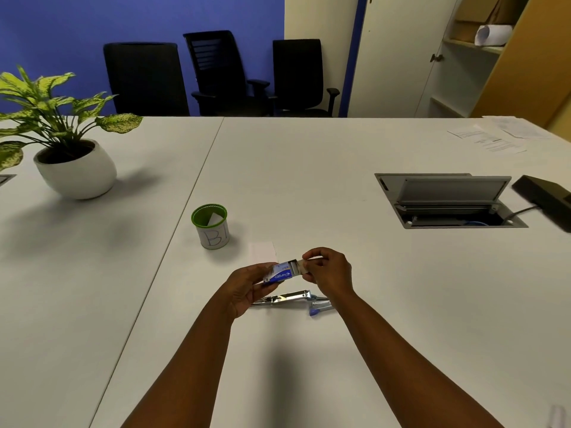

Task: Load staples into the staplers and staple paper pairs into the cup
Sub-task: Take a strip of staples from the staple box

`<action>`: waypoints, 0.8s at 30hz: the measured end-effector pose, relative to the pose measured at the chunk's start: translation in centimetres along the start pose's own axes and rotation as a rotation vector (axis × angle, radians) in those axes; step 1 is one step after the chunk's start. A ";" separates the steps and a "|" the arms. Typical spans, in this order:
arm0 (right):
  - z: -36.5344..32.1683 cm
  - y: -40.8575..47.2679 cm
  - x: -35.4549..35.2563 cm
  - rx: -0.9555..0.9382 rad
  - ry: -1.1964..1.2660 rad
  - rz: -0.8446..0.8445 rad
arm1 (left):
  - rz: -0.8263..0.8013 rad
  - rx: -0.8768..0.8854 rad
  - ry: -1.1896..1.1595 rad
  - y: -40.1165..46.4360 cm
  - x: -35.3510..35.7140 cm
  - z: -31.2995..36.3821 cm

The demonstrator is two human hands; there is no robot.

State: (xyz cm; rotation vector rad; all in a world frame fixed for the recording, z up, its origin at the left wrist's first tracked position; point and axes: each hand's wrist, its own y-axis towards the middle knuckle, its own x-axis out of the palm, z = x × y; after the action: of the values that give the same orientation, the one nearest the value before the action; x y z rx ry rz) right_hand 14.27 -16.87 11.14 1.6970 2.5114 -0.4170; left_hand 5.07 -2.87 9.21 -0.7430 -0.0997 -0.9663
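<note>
Both hands [247,288] [329,270] hold the staple box [279,274] above the stapler [290,299]

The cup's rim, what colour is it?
Green, seen in the head view: the cup has a green rim above a white side.

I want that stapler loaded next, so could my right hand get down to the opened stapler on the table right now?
Probably not yet: the right hand is pinching the tray of the staple box. The stapler lies open just beneath it, nothing covering it.

Even overhead light, soft shadows – wide-angle bowing at edges, slightly soft.
</note>
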 end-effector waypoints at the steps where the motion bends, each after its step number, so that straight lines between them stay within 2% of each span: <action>1: 0.1 0.0 -0.1 -0.010 -0.013 0.007 | 0.002 -0.001 0.000 0.0 -0.1 0.0; 12: 0.5 -0.1 0.1 -0.152 -0.411 0.068 | 0.015 -0.003 -0.004 0.2 0.5 -0.4; 24: 0.5 -0.4 0.5 -0.162 -0.515 0.071 | 0.011 0.005 -0.013 0.6 0.3 -1.1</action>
State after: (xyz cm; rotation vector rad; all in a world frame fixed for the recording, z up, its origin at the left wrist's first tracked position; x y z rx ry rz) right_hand 13.71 -16.73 10.58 1.3941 2.0490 -0.5451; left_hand 5.47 -3.58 8.20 -0.7445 -0.1095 -0.9500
